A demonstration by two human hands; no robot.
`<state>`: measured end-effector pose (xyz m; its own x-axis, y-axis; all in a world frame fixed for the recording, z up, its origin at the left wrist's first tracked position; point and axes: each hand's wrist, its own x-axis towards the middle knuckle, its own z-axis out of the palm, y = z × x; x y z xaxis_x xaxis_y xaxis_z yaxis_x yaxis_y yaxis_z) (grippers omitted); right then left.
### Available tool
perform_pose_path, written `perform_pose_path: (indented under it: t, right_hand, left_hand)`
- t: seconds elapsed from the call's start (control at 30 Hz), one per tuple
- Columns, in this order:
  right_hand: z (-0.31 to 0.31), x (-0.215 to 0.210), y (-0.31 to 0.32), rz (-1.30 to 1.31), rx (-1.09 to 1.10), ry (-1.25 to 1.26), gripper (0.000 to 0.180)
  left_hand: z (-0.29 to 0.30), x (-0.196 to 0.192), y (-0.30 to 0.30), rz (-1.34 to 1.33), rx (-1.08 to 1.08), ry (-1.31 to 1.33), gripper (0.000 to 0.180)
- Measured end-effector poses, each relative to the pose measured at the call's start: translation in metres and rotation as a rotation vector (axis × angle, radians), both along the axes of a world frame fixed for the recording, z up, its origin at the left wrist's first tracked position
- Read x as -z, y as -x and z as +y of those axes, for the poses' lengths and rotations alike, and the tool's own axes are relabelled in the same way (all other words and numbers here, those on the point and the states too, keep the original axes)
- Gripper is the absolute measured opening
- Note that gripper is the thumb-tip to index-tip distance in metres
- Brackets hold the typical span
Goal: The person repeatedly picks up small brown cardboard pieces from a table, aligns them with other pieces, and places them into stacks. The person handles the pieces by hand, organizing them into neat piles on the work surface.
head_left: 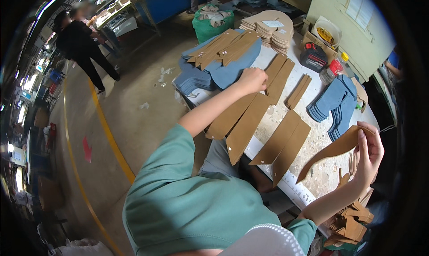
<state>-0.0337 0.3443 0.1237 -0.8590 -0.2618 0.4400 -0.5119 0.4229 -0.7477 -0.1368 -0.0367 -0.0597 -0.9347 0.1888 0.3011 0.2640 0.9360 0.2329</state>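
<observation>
My right hand (371,151) pinches one end of a long, curved brown leather piece (333,151), which hangs above the table's right side. At the table's middle, my left hand (252,80) is closed, its fingertips down between brown leather strips (280,77) and a nearer pair of wide brown leather pieces (245,124). Whether it grips one of them is hidden. Between my hands, another pair of brown leather pieces (282,142) overhangs the near edge. Beyond that pair lie narrow brown strips (298,92).
Blue-grey stacked pieces (194,79) carry more brown strips (223,48). More blue stacks (333,101) lie right, near a bottle (333,70) and a black-and-red battery pack (314,57). Beige stacks (272,28) and a green sack (213,22) stand farther back. A person (82,43) stands left.
</observation>
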Motion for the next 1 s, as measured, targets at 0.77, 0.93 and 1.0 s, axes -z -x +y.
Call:
perform_pose_path:
  t: [0.77,0.93,1.0]
  right_hand:
    - [0.034,0.14,-0.116,-0.444,-0.061,-0.063,0.019]
    - [0.041,0.167,-0.111,-0.616,0.236,0.316,0.032]
    - [0.038,0.175,-0.102,-0.526,0.32,0.363,0.05]
  left_hand:
    - [-0.016,0.018,0.068,-0.294,-0.147,-0.419,0.041]
    - [-0.01,0.01,0.079,-0.254,-0.038,-0.433,0.036]
    - [-0.009,-0.004,0.076,-0.205,0.019,-0.587,0.032]
